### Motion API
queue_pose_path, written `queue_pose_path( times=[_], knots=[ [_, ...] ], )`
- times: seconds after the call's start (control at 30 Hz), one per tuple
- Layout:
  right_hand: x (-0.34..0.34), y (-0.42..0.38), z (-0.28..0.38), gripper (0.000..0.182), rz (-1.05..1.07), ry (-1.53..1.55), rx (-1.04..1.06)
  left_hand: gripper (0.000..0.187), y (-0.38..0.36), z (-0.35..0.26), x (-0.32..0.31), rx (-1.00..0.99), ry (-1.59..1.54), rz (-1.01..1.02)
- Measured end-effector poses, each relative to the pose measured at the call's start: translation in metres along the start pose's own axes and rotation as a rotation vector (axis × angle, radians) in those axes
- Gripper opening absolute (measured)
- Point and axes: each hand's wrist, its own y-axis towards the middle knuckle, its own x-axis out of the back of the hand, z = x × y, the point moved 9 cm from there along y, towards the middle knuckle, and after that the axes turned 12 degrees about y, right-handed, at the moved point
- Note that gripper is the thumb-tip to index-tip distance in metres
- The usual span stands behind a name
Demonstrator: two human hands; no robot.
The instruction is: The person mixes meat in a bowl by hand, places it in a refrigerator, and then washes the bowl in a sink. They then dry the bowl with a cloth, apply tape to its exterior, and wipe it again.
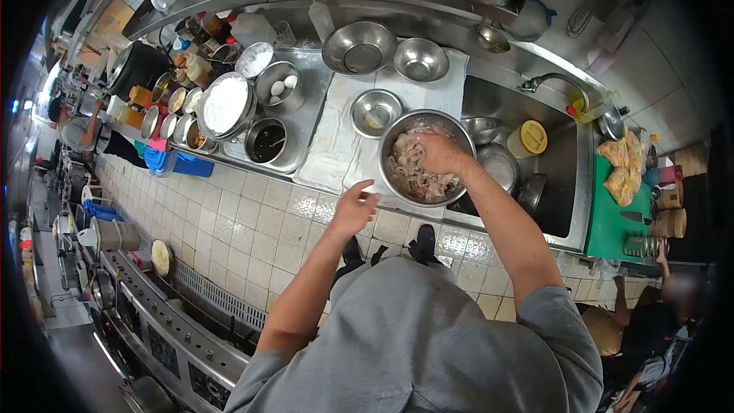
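My right hand (443, 154) reaches into a large steel bowl (388, 128) of raw sliced meat (413, 170). Its fingers are buried among the pieces, so their grip is hidden. The bowl sits at the counter's front edge, partly over the sink's left side. My left hand (355, 208) hangs in the air left of the bowl, with fingers apart and nothing in them. Just behind the bowl is a smaller steel bowl (376, 113) with a little yellowish residue. Two more steel bowls, a wide one (359, 47) and a smaller one (421, 60), stand farther back on white cloth.
Left on the counter are a pot of eggs (277, 86), a pot of dark liquid (266, 142) and a container of white powder (226, 104). The sink (562, 206) holds bowls and a yellow-lidded tub (527, 138). A knife (634, 217) lies on a green board (604, 218). Other people stand at both sides.
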Motion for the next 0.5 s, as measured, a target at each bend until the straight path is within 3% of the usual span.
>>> queue_pose_path(
  times=[0.1, 0.2, 0.37, 0.43, 0.5],
  knots=[
    [-0.022, -0.027, 0.018, 0.047, 0.009, 0.154, 0.097, 0.075, -0.007, -0.009, -0.032, 0.068, -0.159, -0.01],
    [0.005, -0.023, 0.004, 0.032, -0.261, 0.36, 0.053, 0.074, 0.027, -0.026, -0.033, -0.002, -0.196, -0.101],
    [0.003, -0.012, -0.038, 0.035, -0.348, 0.352, -0.233, 0.075, 0.032, -0.027, -0.033, 0.032, -0.263, -0.042],
    [0.01, 0.003, -0.065, 0.043, -0.509, 0.099, -0.433, 0.076, 0.036, -0.024, -0.034, 0.059, -0.261, -0.015],
    [-0.012, 0.047, -0.068, 0.045, -0.405, 0.131, -0.442, 0.076, 0.04, -0.025, -0.035, 0.02, -0.352, 0.033]
  ],
)
